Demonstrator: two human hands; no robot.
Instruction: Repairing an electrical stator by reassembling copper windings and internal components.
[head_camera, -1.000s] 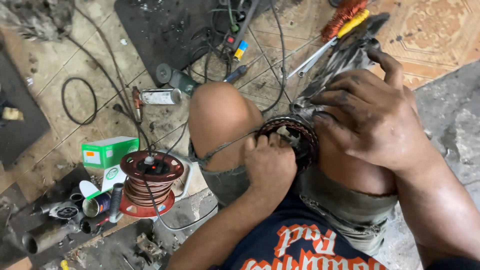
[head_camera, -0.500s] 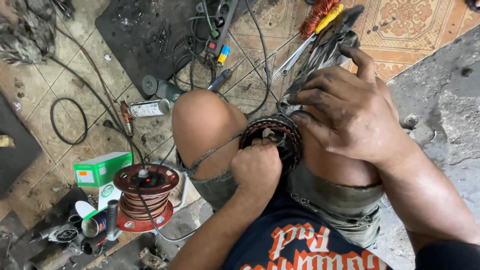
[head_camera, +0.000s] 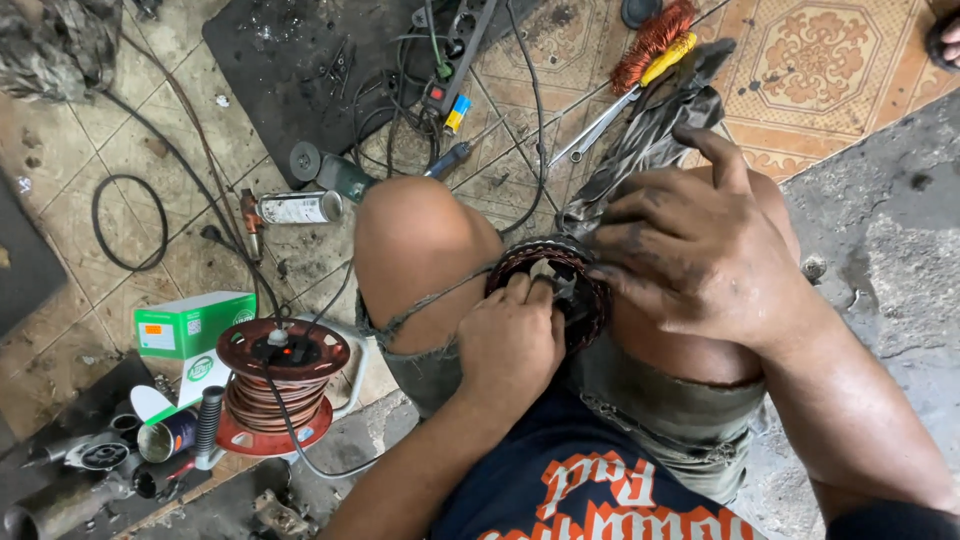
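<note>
Tiled workshop floor (head_camera: 120, 150) underneath, grimy and strewn with cables and tools, seen from above while sitting with knees drawn up.

Cradling a dark ring-shaped motor stator (head_camera: 575, 290) between the bare knees, its copper-wound rim standing roughly on edge with the open bore facing up toward the chest. Clamping the right hand (head_camera: 700, 250) over the far and right side of the ring, fingers spread and curled down around the rim, palm pressing it against the right knee. Closing the left hand (head_camera: 510, 345) into a loose fist at the near edge, fingertips tucked into the bore; impossible to tell whether a strand of wire is pinched there, the knuckles hiding it.

Lying directly ahead of the left grip, touching it, and directly beneath the right grip; both hands equally on it, the left nearer the bore, the right nearer the outer rim.

Trailing away to the left of the grip, a thin wire (head_camera: 430, 300) across the left knee toward a red spool of copper wire (head_camera: 283, 385) standing well apart on the floor. Sitting just beyond that spool, a green and white box (head_camera: 190, 325); farther out past the knee, a spray can (head_camera: 298, 207) lying on its side; beyond the right hand, a wire brush with a yellow handle (head_camera: 655, 45).
</note>
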